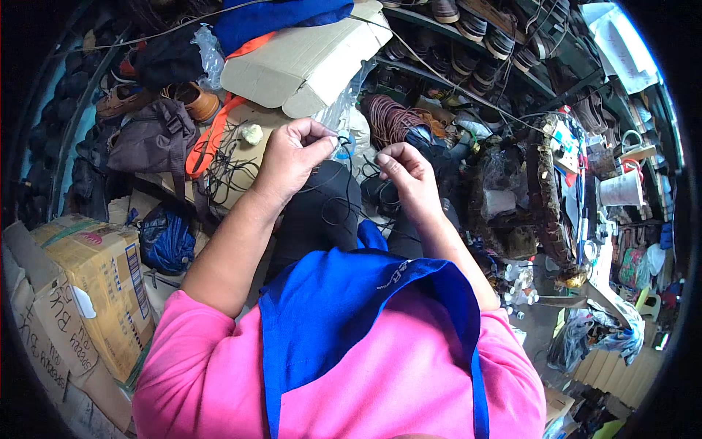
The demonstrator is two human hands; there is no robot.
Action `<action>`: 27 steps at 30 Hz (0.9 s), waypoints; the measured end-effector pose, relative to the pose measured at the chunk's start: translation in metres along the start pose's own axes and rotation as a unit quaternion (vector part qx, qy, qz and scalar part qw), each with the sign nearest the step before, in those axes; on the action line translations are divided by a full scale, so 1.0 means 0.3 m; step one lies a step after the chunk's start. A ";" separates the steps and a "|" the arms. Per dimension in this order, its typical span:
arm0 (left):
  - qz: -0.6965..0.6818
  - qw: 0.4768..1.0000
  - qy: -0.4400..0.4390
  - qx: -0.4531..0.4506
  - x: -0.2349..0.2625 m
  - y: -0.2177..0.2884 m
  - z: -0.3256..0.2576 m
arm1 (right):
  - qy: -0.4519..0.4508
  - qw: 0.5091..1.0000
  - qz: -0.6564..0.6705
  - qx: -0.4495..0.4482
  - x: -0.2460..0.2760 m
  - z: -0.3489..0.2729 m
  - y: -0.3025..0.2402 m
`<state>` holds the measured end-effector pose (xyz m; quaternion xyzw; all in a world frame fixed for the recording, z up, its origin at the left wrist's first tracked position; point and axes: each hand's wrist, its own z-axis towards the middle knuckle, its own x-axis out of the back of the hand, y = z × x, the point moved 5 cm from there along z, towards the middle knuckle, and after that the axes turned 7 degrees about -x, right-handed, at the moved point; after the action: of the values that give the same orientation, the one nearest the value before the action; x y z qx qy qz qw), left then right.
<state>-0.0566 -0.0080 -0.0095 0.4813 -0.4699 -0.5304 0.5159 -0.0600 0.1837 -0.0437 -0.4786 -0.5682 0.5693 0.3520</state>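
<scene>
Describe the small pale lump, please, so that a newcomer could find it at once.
Below the large beige cardboard, beside the left hand, black cords lie tangled. The pale lump sits at their upper edge, right of the orange strap: roundish and whitish, unlike either.

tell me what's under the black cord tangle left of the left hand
Through gaps in the black cord tangle, a tan surface shows. Whatever the tangle itself covers cannot be seen.

black cord: tips too small to tell | blue cloth: cut off, top edge
</scene>
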 end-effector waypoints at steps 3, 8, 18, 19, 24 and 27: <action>-0.069 0.997 -0.006 0.020 -0.013 -0.011 0.004 | -0.027 1.000 0.002 -0.006 -0.015 -0.007 0.002; -0.086 0.996 -0.013 0.035 -0.017 -0.005 -0.007 | -0.131 0.983 0.040 -0.125 -0.089 -0.026 0.021; -0.087 0.983 -0.091 0.136 -0.006 -0.059 -0.027 | -0.075 0.986 -0.075 -0.128 0.050 0.053 0.043; -0.129 0.975 -0.085 0.162 -0.015 -0.075 -0.031 | 0.017 0.967 -0.253 -0.023 0.079 0.056 0.028; -0.155 0.972 -0.037 0.171 -0.025 -0.087 -0.035 | -0.037 0.980 -0.179 -0.080 0.004 -0.008 -0.011; -0.150 0.978 -0.008 0.147 -0.046 -0.076 -0.045 | -0.134 0.981 -0.036 -0.133 -0.079 -0.031 -0.006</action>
<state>-0.0452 0.0063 -0.0329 0.6122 -0.4693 -0.5310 0.3507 -0.0444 0.1645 -0.0374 -0.4201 -0.6979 0.5342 0.2262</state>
